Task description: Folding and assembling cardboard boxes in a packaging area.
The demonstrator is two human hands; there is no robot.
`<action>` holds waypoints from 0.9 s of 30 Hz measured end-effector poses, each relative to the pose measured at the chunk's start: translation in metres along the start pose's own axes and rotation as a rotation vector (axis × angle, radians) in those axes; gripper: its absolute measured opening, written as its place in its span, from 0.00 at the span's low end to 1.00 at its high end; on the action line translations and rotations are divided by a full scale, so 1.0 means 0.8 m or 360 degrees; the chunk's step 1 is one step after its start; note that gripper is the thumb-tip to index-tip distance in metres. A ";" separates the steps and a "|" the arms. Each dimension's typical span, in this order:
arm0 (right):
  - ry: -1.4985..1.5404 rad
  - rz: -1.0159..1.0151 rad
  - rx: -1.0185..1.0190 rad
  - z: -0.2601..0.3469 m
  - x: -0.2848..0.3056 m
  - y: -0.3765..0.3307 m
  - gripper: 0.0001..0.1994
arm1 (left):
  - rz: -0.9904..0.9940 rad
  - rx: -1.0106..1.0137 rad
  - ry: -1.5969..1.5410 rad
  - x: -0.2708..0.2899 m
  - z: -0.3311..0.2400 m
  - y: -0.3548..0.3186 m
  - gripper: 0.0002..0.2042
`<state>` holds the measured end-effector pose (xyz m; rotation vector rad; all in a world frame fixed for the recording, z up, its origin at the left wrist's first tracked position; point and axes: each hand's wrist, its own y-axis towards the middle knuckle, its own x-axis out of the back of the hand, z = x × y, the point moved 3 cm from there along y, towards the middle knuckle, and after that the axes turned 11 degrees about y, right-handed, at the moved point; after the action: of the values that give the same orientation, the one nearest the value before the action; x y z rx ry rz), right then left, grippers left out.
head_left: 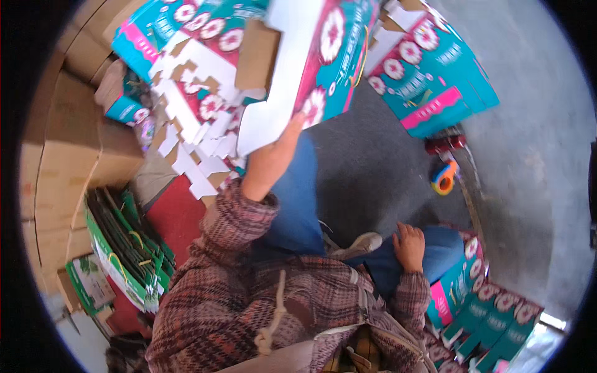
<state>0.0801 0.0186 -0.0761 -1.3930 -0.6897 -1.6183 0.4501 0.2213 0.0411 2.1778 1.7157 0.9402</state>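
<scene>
My left hand (273,160) reaches forward and grips the lower edge of a large printed cardboard carton (340,68). The carton is teal and magenta with flower-like rounds, and a white flap shows on its left. Most of my left fingers are hidden behind the board. My right hand (410,247) lies on my right knee with its fingers apart and nothing in it. Left of the held carton is a heap of flat carton pieces (208,105), white and printed, overlapping one another.
Another teal carton (435,87) stands at the far right. Orange-handled scissors (444,178) lie on the dark mat (373,168). Brown boxes (68,143) line the left side, with a green box of folded bags (124,242) nearby. More teal cartons (485,317) sit at the near right.
</scene>
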 end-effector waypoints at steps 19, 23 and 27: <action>0.0381 -0.1051 0.0056 -0.029 0.252 0.037 0.22 | 0.1302 0.0099 -0.0657 -0.126 0.046 0.018 0.15; 0.1188 0.0340 -0.0174 -0.043 0.222 0.088 0.26 | 0.1510 0.0173 -0.0702 -0.143 0.041 0.017 0.15; 0.1340 0.0659 -0.0253 -0.062 0.211 0.116 0.29 | 0.1405 0.0192 -0.0678 -0.167 0.025 0.015 0.18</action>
<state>0.1375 -0.1102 0.0642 -0.7518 0.2125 -1.7239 0.4559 0.0979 -0.0139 2.9798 0.6031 0.4348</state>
